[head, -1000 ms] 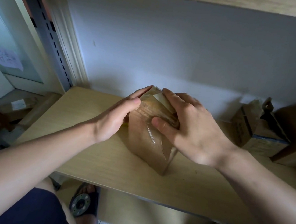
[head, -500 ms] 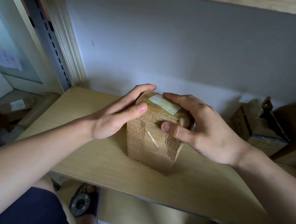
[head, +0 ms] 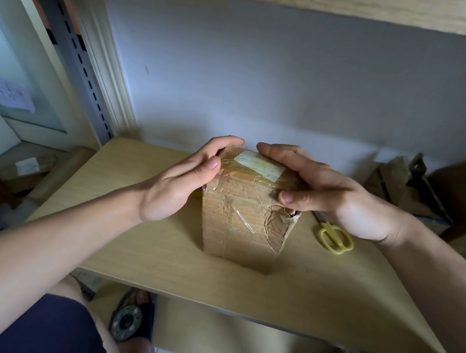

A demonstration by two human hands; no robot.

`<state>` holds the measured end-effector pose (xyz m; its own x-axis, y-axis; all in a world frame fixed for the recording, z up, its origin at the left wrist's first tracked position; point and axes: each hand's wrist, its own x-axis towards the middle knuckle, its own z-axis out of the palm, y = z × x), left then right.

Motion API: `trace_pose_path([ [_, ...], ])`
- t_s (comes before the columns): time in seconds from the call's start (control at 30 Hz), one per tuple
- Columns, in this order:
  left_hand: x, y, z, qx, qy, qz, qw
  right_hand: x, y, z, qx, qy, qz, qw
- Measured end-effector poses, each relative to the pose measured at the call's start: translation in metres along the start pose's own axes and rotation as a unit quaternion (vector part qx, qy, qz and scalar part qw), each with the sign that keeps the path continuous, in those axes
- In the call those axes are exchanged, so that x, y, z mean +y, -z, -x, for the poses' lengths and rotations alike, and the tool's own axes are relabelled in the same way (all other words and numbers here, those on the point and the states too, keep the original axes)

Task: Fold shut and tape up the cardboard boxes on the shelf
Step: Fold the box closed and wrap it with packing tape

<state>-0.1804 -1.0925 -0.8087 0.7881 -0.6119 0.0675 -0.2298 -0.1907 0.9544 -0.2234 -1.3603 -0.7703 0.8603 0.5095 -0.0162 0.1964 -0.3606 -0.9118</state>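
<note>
A small brown cardboard box [head: 238,223], wrapped in wrinkled clear tape, stands upright in the middle of the wooden shelf [head: 137,252]. A pale strip of tape [head: 258,166] lies across its closed top. My left hand [head: 179,182] presses flat against the box's upper left side, fingers together. My right hand [head: 327,195] cups the upper right corner, thumb on the front face and fingers over the top edge. The tape is torn and crumpled at the right corner.
Yellow-handled scissors [head: 334,238] lie on the shelf right of the box. Further cardboard boxes [head: 414,195] stand at the far right against the wall. A metal shelf upright [head: 75,53] rises at the left. Sandalled feet show below the shelf.
The box has been tipped upright and squared to face me. Both hands slid from over its top to its two sides, uncovering the pale tape strip and the scissors.
</note>
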Motion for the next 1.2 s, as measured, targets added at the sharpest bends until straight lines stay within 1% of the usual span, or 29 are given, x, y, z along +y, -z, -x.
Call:
trace_pose_path([
  [0.13,0.002,0.002,0.001,-0.003,0.000,0.015,1.000,0.000,0.003,-0.001,-0.005,0.001,-0.003,1.000],
  [0.2,0.004,-0.001,0.001,0.007,-0.002,0.024,1.000,-0.001,0.001,0.000,0.013,0.000,-0.003,1.000],
  [0.27,0.009,-0.006,0.001,0.029,-0.002,0.032,0.999,-0.003,-0.010,-0.001,0.070,-0.002,-0.001,0.998],
  [0.37,0.020,-0.016,-0.001,0.059,0.005,0.054,0.997,-0.001,-0.035,-0.007,0.197,-0.023,-0.007,0.980],
  [0.43,0.023,-0.023,-0.004,0.074,0.012,0.079,0.994,-0.002,-0.047,-0.010,0.260,-0.045,-0.058,0.963],
  [0.47,0.023,-0.025,-0.005,0.085,0.016,0.095,0.992,-0.003,-0.050,-0.011,0.278,-0.056,-0.097,0.954],
  [0.53,0.021,-0.029,-0.008,0.098,0.027,0.136,0.985,-0.003,-0.053,-0.010,0.283,-0.072,-0.183,0.939],
  [0.63,0.021,-0.030,-0.005,0.097,0.046,0.210,0.972,-0.001,-0.050,-0.007,0.252,-0.067,-0.271,0.927],
  [0.77,0.023,-0.032,-0.001,0.101,0.047,0.235,0.966,0.005,-0.037,-0.003,0.189,-0.039,-0.342,0.920],
  [0.87,0.022,-0.031,-0.001,0.112,0.056,0.240,0.963,0.007,-0.035,-0.001,0.174,-0.026,-0.354,0.919],
  [0.93,0.023,-0.029,-0.001,0.113,0.067,0.259,0.957,0.007,-0.036,-0.002,0.182,-0.025,-0.355,0.916],
  [1.03,0.026,-0.026,-0.003,0.111,0.106,0.299,0.942,0.007,-0.042,-0.005,0.223,-0.048,-0.361,0.904],
  [1.1,0.030,-0.026,-0.005,0.101,0.124,0.300,0.940,0.005,-0.048,-0.008,0.249,-0.063,-0.366,0.895],
  [1.2,0.032,-0.027,-0.006,0.085,0.142,0.286,0.944,-0.002,-0.055,-0.012,0.268,-0.082,-0.377,0.883],
])
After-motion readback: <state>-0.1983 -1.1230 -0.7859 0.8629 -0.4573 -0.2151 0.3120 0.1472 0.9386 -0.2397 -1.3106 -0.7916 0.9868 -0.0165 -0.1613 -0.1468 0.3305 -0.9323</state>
